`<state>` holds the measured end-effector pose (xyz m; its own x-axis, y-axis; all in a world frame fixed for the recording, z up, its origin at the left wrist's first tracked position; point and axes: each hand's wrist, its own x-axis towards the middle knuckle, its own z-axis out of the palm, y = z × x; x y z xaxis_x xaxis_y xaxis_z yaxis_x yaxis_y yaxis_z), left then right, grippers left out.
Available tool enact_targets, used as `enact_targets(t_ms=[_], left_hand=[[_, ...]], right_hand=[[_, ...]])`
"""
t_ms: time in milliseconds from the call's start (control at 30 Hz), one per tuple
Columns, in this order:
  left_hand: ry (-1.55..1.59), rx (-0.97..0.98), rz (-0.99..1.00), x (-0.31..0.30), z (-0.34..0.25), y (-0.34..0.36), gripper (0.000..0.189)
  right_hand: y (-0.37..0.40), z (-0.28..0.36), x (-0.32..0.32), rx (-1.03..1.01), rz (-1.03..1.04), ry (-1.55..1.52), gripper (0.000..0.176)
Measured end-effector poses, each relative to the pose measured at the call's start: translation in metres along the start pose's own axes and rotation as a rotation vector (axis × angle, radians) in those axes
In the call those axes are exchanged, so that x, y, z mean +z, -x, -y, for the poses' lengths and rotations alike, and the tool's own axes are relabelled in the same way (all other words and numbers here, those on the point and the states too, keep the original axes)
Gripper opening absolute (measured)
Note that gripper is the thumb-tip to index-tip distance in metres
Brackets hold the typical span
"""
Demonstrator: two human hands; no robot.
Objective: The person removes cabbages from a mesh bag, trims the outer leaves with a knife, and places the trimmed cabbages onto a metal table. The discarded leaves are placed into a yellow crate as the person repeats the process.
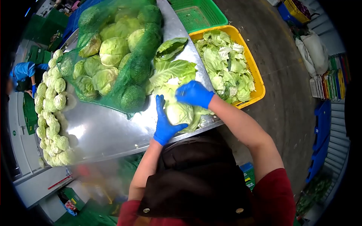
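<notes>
Both my hands wear blue gloves. My left hand (pixel 166 122) lies against the left and near side of a pale green cabbage (pixel 179 113), thumb and fingers spread around it. Over the cabbage's upper right side is my right hand (pixel 194 94), its fingers curled and slightly blurred; what they pinch, if anything, is hidden. Loose outer leaves (pixel 175 71) lie just beyond the cabbage on the metal table (pixel 102 130), and more leaf pieces lie under its right side. A green net bag (pixel 137 71) full of cabbages lies open to the left of the leaves.
A yellow crate (pixel 260 84) of leaves stands beyond the table's right edge, with a green crate (pixel 200 15) behind it. Cabbages (pixel 52 113) are piled along the table's left end. A person in blue (pixel 24 71) stands past them.
</notes>
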<state>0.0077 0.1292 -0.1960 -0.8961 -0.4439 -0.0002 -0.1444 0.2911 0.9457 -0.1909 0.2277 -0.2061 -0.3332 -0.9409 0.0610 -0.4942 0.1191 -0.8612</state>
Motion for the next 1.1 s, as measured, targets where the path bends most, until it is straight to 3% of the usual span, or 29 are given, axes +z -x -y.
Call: enact_targets(t_ms=[67,133,167,200,267,333,367,400,500,600,667,733,800,867,900,1000,1033,1067,1100], left_hand=[[0.035,-0.046,0.005,-0.004,-0.002,0.004,0.143],[-0.08,0.005,0.006,-0.008,-0.006,0.008,0.137],[-0.161,0.044,0.014,-0.011,-0.013,0.006,0.134],[-0.241,0.08,0.021,-0.013,-0.022,0.004,0.132],[-0.418,0.138,0.053,-0.008,-0.055,-0.015,0.12],[-0.54,0.058,0.154,0.002,-0.037,-0.019,0.112],[-0.483,-0.065,0.231,0.0,-0.03,-0.019,0.101],[-0.468,-0.05,0.194,-0.007,-0.018,-0.016,0.092],[0.233,-0.297,0.084,-0.041,0.003,-0.008,0.079],[1.038,-0.488,-0.093,-0.052,0.069,0.011,0.068],[1.443,-0.587,-0.142,-0.045,0.041,0.01,0.066],[1.6,-0.599,-0.101,-0.035,0.015,0.005,0.068],[1.661,-0.717,-0.117,-0.026,0.001,0.004,0.069],[1.607,-0.937,-0.182,-0.021,-0.005,0.003,0.071],[1.425,-0.94,-0.072,-0.023,-0.003,0.002,0.08],[0.612,-0.534,-0.122,-0.029,-0.007,0.0,0.084],[0.416,-0.294,-0.182,-0.021,-0.012,-0.004,0.101],[-0.038,-0.008,-0.165,-0.023,-0.015,-0.017,0.114],[-0.183,-0.003,-0.151,-0.017,-0.011,-0.027,0.115]], right_hand=[[-0.012,-0.017,-0.02,0.609,-0.163,-0.1,0.032],[0.01,-0.028,-0.026,0.565,-0.378,0.345,0.037],[0.02,-0.027,-0.02,0.433,-0.497,0.388,0.049],[0.024,-0.005,-0.018,0.398,-0.529,0.243,0.056],[0.027,0.033,0.001,0.422,-0.393,-0.105,0.051],[0.024,0.018,0.032,0.708,-0.068,-0.232,0.045],[0.028,0.01,0.038,0.848,-0.126,-0.511,0.038],[0.03,0.004,0.036,0.826,-0.176,-0.538,0.036],[0.042,-0.012,0.03,0.771,-0.226,-0.575,0.027],[0.045,-0.044,0.031,0.478,-0.371,-0.208,0.027],[0.039,-0.031,0.009,0.415,-0.387,0.159,0.038],[0.026,0.01,-0.007,0.305,-0.492,0.179,0.047],[0.018,0.047,0.001,0.241,-0.359,0.006,0.06],[0.016,0.062,0.017,0.362,-0.041,-0.176,0.071],[0.016,0.057,0.02,0.349,-0.077,-0.191,0.073],[0.009,0.044,0.013,0.368,-0.084,-0.133,0.075],[0.007,0.039,0.01,0.396,-0.053,-0.106,0.078],[0.006,0.035,0.007,0.384,-0.099,-0.032,0.079],[0.007,0.032,0.004,0.373,-0.142,0.045,0.081]])
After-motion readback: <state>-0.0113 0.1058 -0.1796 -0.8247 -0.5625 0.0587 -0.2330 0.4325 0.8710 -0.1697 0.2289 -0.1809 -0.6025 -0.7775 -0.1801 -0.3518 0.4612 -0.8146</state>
